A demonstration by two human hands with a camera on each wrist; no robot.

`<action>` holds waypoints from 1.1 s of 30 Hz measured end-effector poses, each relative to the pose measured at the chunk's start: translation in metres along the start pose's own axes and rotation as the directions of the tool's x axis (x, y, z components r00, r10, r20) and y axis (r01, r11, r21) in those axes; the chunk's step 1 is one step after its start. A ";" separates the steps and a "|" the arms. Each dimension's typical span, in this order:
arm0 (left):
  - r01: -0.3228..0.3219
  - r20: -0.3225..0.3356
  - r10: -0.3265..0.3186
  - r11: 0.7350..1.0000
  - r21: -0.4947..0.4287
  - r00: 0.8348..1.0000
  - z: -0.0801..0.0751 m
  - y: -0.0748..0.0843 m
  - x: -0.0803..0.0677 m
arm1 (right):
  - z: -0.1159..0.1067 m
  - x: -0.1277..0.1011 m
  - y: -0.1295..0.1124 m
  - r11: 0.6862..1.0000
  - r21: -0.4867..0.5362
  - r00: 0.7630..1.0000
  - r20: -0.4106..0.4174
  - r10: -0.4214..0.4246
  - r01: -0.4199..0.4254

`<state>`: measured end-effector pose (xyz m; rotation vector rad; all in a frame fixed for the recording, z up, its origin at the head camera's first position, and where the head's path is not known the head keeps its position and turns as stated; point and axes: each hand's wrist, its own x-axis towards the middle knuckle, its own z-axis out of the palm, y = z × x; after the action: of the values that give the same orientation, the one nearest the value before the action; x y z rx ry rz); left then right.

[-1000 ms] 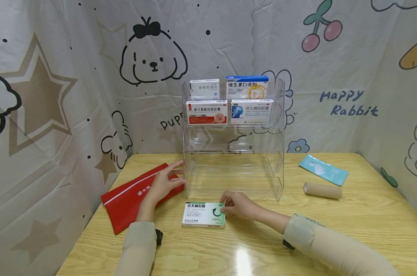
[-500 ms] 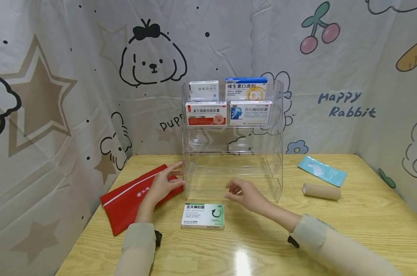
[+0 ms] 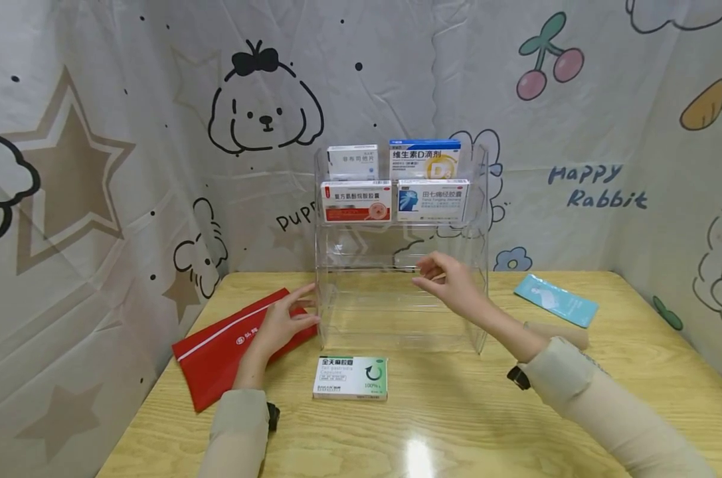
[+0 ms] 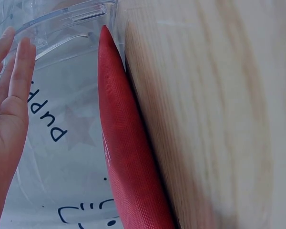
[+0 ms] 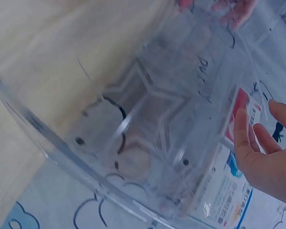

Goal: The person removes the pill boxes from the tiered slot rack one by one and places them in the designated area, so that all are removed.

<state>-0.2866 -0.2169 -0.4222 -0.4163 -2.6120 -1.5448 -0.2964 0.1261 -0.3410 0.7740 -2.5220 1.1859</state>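
A clear acrylic display rack (image 3: 361,226) stands upright on the table. My left hand (image 3: 284,324) is at its left side, straight fingers reaching to the side panel. In front of the middle tiers my right hand (image 3: 451,282) is raised, fingers loosely bent and holding nothing. On the upper tiers stand a red-and-white medicine box (image 3: 357,202), a white box with a blue head picture (image 3: 433,201), a small white box (image 3: 352,162) and a blue-topped vitamin D box (image 3: 424,159). A green-and-white capsule box (image 3: 350,378) lies flat before the rack.
A red zip pouch (image 3: 223,352) lies left of the rack, partly behind my left forearm. To the right are a teal sachet (image 3: 556,300) and a cardboard tube (image 3: 566,333), the tube partly covered by my right forearm. A printed curtain (image 3: 372,86) hangs behind.
My right hand has left the right end of the green-and-white capsule box and risen up and rightward before the rack. That box stays on the table. My left hand keeps its place.
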 end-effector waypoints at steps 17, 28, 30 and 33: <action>0.001 -0.003 -0.001 1.000 0.005 1.000 -0.001 0.002 -0.001 | -0.071 0.063 -0.001 0.970 -0.239 0.957 -0.267 -0.114 0.049; 0.007 -0.001 -0.007 1.000 -0.005 1.000 -0.001 0.001 -0.001 | -0.088 0.085 0.008 0.876 -0.482 0.957 -0.257 -0.135 -0.006; 0.007 -0.002 -0.007 1.000 -0.005 1.000 -0.001 0.001 0.000 | -0.089 0.089 0.008 0.867 -0.496 0.967 -0.236 -0.094 -0.037; 0.003 -0.003 -0.003 1.000 -0.009 1.000 -0.001 0.000 0.001 | -0.089 0.093 0.006 0.861 -0.501 0.978 -0.207 -0.022 -0.086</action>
<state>-0.2874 -0.2180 -0.4219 -0.4110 -2.6053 -1.5575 -0.3772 0.1648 -0.2481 0.4458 -2.4997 0.5172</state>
